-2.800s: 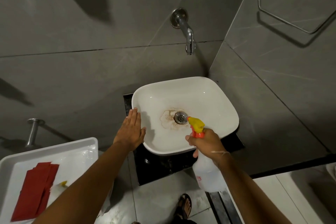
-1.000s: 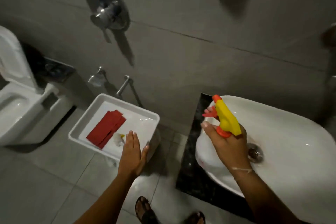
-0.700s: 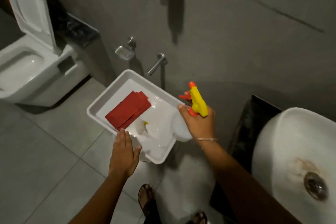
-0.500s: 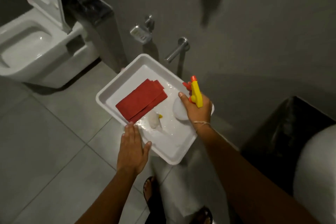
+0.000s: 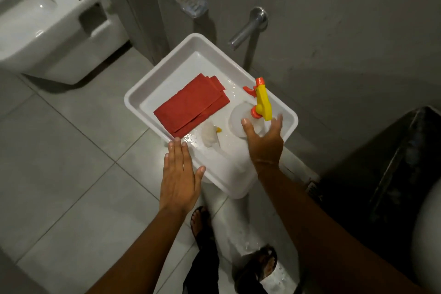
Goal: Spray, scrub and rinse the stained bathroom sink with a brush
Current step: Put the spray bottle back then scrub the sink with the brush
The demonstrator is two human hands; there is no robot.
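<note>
The spray bottle [image 5: 261, 102], clear with a yellow and orange trigger head, stands upright in the right part of a white tray [image 5: 152, 83]. My right hand [image 5: 265, 141] hovers just in front of the bottle with fingers spread, holding nothing. My left hand [image 5: 179, 174] lies flat and open at the tray's near edge. A small whitish brush with a yellow bit [image 5: 210, 136] lies in the tray between my hands. Only a sliver of the white sink [image 5: 429, 229] shows at the right edge.
Folded red cloths [image 5: 191, 105] fill the tray's left half. A white toilet [image 5: 47, 21] stands at the far left. A soap dish [image 5: 191, 2] and a metal tap [image 5: 248, 26] stick out of the grey wall. The dark sink counter [image 5: 393, 162] is at right. My sandalled feet are below.
I turned from the sink to the tray. My right hand carried the spray bottle over, stood it in the tray and let go. My left hand moved to the tray's edge.
</note>
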